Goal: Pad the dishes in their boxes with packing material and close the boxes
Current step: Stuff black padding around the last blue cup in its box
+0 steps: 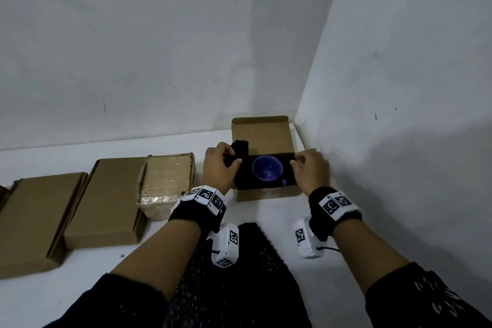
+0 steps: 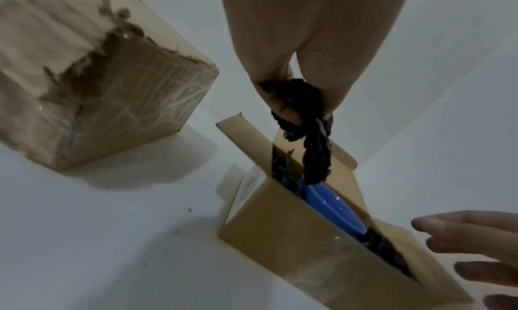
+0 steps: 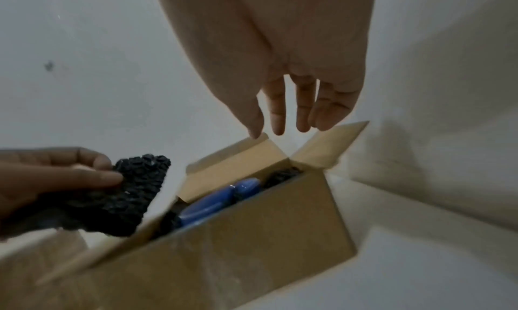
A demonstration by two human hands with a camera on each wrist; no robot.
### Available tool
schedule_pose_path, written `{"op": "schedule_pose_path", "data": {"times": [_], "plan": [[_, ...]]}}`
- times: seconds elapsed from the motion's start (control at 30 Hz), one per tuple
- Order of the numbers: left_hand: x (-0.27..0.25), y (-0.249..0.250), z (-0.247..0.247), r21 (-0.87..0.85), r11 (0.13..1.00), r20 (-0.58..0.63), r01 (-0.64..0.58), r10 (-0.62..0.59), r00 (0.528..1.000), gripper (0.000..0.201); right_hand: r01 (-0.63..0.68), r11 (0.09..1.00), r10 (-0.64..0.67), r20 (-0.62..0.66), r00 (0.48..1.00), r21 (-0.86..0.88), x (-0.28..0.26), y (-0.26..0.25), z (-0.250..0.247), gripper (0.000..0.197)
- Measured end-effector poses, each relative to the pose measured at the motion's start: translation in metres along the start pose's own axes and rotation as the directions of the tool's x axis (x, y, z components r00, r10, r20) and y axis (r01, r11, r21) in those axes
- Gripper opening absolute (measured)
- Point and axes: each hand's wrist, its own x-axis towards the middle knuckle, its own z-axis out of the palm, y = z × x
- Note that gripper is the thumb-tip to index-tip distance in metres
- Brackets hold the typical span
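Note:
An open cardboard box (image 1: 263, 193) (image 2: 283, 233) (image 3: 266, 230) stands in the table's far right corner, its lid (image 1: 262, 134) raised against the wall. Inside sits a blue bowl (image 1: 267, 169) (image 2: 333, 202) (image 3: 218, 202) with black padding around it. My left hand (image 1: 222, 165) (image 2: 291, 106) pinches a piece of black mesh packing material (image 1: 239, 147) (image 2: 314, 157) (image 3: 120, 199) above the box's left end. My right hand (image 1: 310, 168) (image 3: 283, 115) hovers over the box's right end, fingers straight and holding nothing, near the right flap (image 3: 330, 146).
Left of the open box lies a taped box (image 1: 166, 184) (image 2: 92, 82), then two closed flat cardboard boxes (image 1: 106, 200) (image 1: 34, 218). A sheet of black mesh padding (image 1: 239, 274) lies on the white table (image 1: 279, 216) near me. Walls close in behind and at right.

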Motion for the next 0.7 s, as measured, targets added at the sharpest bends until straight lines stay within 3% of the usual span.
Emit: {"op": "schedule_pose_path", "data": {"times": [0.07, 0.13, 0.27, 0.37, 0.57, 0.7], "plan": [[0.002, -0.008, 0.012, 0.042, 0.999, 0.04, -0.005, 0.003, 0.999, 0.02, 0.016, 0.979, -0.005, 0.057, 0.998, -0.202, 0.003, 0.02, 0.007, 0.029], [0.003, -0.016, 0.026, 0.122, 0.992, 0.107, -0.044, 0.031, 0.994, 0.023, 0.023, 0.968, 0.008, 0.121, 0.993, -0.248, 0.002, 0.032, 0.011, 0.031], [0.003, -0.022, 0.045, 0.363, 0.909, 0.224, -0.205, 0.128, 0.966, 0.027, 0.017, 0.993, 0.006, 0.19, 0.982, -0.119, 0.002, 0.042, 0.019, 0.033], [0.003, -0.018, 0.049, 0.59, 0.757, 0.307, -0.281, 0.112, 0.945, 0.032, 0.025, 0.998, -0.01, 0.213, 0.977, -0.066, 0.005, 0.045, 0.023, 0.028], [0.008, -0.022, 0.052, 0.721, 0.539, 0.505, -0.436, 0.022, 0.863, 0.043, 0.042, 0.999, -0.043, 0.182, 0.982, 0.009, 0.006, 0.048, 0.028, 0.026], [0.016, -0.015, 0.052, 0.755, 0.492, 0.523, -0.434, -0.053, 0.851, 0.037, 0.046, 0.999, -0.051, 0.202, 0.978, 0.029, 0.008, 0.051, 0.027, 0.024]]}}
